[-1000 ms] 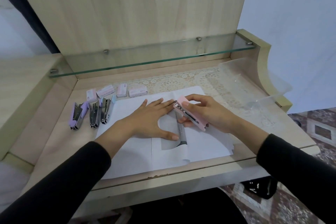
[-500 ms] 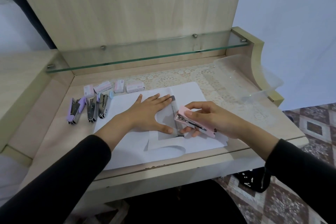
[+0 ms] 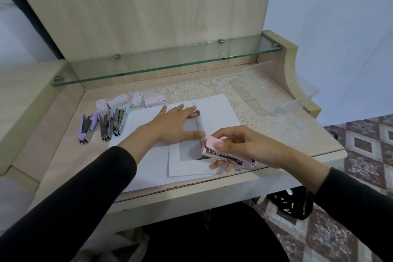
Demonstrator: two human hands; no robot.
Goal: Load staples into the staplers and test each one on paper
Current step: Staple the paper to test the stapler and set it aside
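Note:
My right hand [image 3: 244, 147] grips a pink stapler [image 3: 227, 154] just above the near right corner of the white paper [image 3: 214, 110] on the desk. My left hand [image 3: 172, 123] lies flat on the paper with its fingers spread, pressing down a folded sheet with a grey printed patch [image 3: 189, 147]. Three more staplers lie at the desk's left: a purple one [image 3: 86, 127], a middle one [image 3: 105, 125] and a light blue one [image 3: 119, 120]. Several small pink staple boxes [image 3: 136, 101] sit behind them.
A glass shelf [image 3: 170, 66] runs across the back above the desk. A lace mat [image 3: 255, 100] covers the right part of the desk top, and a clear plastic container [image 3: 293, 91] stands at the far right. The desk's front edge [image 3: 212, 185] is close below the paper.
My right hand has carried the pink stapler from the paper's middle toward me and to the right, down to the near corner. My left hand stays flat on the paper.

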